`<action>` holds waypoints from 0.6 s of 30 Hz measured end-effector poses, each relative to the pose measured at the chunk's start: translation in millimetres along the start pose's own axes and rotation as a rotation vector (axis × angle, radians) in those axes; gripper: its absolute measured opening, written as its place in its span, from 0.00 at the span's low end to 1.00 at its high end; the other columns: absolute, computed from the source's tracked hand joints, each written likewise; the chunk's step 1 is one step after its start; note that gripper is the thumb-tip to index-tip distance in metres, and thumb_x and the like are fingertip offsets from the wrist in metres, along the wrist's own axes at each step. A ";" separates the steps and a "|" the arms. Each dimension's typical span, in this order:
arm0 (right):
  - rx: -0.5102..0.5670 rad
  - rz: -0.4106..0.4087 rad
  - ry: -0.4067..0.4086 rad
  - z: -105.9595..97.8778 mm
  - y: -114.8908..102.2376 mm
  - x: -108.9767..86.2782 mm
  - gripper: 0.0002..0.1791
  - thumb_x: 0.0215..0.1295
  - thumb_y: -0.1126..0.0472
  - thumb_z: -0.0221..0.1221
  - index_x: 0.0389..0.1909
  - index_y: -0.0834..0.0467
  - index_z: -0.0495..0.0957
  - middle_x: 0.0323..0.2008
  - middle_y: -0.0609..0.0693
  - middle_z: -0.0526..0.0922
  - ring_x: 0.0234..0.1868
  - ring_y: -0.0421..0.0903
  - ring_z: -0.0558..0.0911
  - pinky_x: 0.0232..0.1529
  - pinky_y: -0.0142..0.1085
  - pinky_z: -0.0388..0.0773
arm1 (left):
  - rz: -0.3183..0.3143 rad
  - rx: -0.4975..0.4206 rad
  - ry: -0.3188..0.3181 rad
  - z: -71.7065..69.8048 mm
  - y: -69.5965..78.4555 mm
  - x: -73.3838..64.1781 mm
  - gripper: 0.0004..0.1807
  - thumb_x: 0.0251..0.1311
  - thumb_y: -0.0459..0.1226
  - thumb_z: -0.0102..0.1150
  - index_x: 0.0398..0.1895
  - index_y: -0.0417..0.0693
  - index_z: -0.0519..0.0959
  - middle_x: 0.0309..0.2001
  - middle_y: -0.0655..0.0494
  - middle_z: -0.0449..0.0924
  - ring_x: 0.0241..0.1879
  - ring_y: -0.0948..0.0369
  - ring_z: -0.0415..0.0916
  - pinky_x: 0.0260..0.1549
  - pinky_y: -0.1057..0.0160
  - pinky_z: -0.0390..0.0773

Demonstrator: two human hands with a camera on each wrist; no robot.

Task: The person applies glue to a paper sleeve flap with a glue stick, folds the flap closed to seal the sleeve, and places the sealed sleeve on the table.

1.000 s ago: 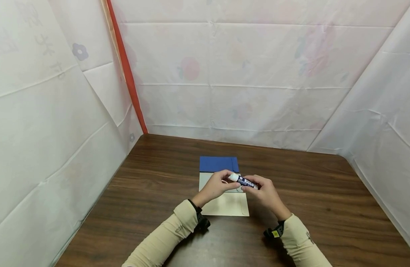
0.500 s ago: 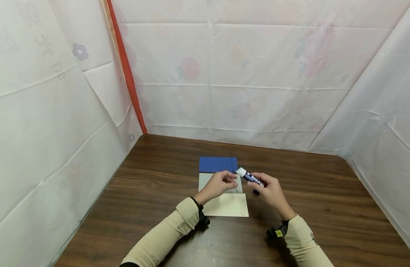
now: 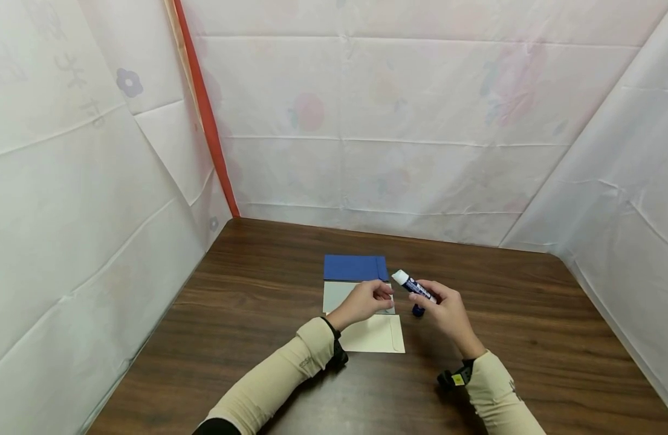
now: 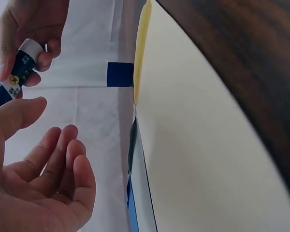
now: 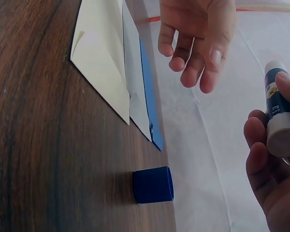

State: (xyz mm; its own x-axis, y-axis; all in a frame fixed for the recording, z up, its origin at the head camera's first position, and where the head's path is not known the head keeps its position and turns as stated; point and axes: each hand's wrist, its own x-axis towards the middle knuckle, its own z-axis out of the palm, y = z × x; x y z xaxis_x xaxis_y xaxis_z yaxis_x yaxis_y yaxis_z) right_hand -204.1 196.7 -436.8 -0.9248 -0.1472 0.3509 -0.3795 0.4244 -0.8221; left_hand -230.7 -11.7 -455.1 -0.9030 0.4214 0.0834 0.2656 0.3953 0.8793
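Note:
My right hand (image 3: 444,311) grips an uncapped glue stick (image 3: 415,289), dark blue and white, with its white end pointing up and left. The stick is held above the table, right of the envelopes. My left hand (image 3: 364,302) hovers over the grey envelope (image 3: 336,296), its fingers loosely bent and nothing between them. In the left wrist view, a gap shows between its fingertips and the glue stick. A dark blue cap (image 5: 153,185) stands upright on the table, beyond the envelopes' flap ends. The blue envelope (image 3: 351,267) lies behind the grey one, the cream envelope (image 3: 373,336) in front.
The dark wood table (image 3: 246,314) extends around the envelopes. Pale printed sheeting (image 3: 421,121) closes off the back and both sides, and a red strip (image 3: 211,127) runs down the back left corner. Camera bands sit on both wrists.
My right hand has drawn the glue stick rightward, away from my left hand, which was beside its white end. The cap on the table, hidden at first, now shows. My left hand has shifted slightly right.

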 end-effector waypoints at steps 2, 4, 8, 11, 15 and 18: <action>-0.015 0.015 0.011 -1.2 0.0 -0.5 0.14 0.61 0.64 0.66 0.46 0.65 0.82 0.33 0.59 0.83 0.27 0.33 0.73 0.26 0.28 0.73 | -0.005 0.012 -0.009 3.0 1.4 3.1 0.16 0.61 0.34 0.63 0.49 0.34 0.79 0.41 0.47 0.84 0.37 0.61 0.79 0.34 0.70 0.76; -0.024 0.027 0.024 -2.5 0.8 -0.9 0.14 0.61 0.66 0.65 0.46 0.66 0.82 0.33 0.59 0.82 0.26 0.33 0.72 0.25 0.28 0.71 | -0.015 0.032 -0.023 6.1 3.3 5.9 0.17 0.61 0.36 0.63 0.50 0.35 0.79 0.42 0.48 0.84 0.38 0.61 0.79 0.34 0.69 0.76; -0.026 0.030 0.042 -4.4 4.5 -1.4 0.13 0.60 0.69 0.65 0.46 0.68 0.81 0.32 0.61 0.81 0.24 0.33 0.70 0.23 0.28 0.69 | -0.024 0.084 -0.045 11.1 6.3 10.1 0.18 0.61 0.38 0.64 0.51 0.38 0.79 0.43 0.49 0.83 0.40 0.60 0.79 0.34 0.69 0.77; -0.023 0.041 0.042 -5.4 6.8 -1.7 0.13 0.60 0.68 0.65 0.46 0.67 0.82 0.31 0.58 0.81 0.25 0.32 0.70 0.23 0.28 0.69 | -0.036 0.107 -0.044 14.2 8.1 12.1 0.17 0.60 0.39 0.65 0.51 0.40 0.80 0.45 0.49 0.83 0.42 0.59 0.80 0.36 0.68 0.78; -0.002 0.074 0.040 -6.7 8.4 -4.2 0.13 0.61 0.64 0.66 0.46 0.66 0.82 0.29 0.53 0.80 0.25 0.33 0.72 0.23 0.29 0.71 | -0.062 0.115 -0.042 20.9 9.0 15.5 0.16 0.60 0.39 0.65 0.49 0.42 0.80 0.46 0.49 0.83 0.44 0.59 0.80 0.38 0.68 0.78; 0.026 0.094 0.036 -7.2 10.1 -6.7 0.14 0.62 0.63 0.65 0.46 0.67 0.82 0.28 0.51 0.79 0.25 0.34 0.73 0.24 0.29 0.73 | -0.065 0.124 -0.049 27.4 9.5 18.3 0.17 0.59 0.38 0.65 0.49 0.41 0.80 0.47 0.48 0.83 0.45 0.60 0.80 0.39 0.69 0.78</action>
State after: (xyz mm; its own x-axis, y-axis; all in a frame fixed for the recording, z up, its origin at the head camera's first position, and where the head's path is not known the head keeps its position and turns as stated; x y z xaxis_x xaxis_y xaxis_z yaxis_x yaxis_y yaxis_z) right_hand -201.5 208.4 -444.3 -0.9549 -0.0750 0.2873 -0.2921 0.4112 -0.8635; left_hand -235.4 22.1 -458.0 -0.9027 0.4302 0.0027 0.2498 0.5192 0.8173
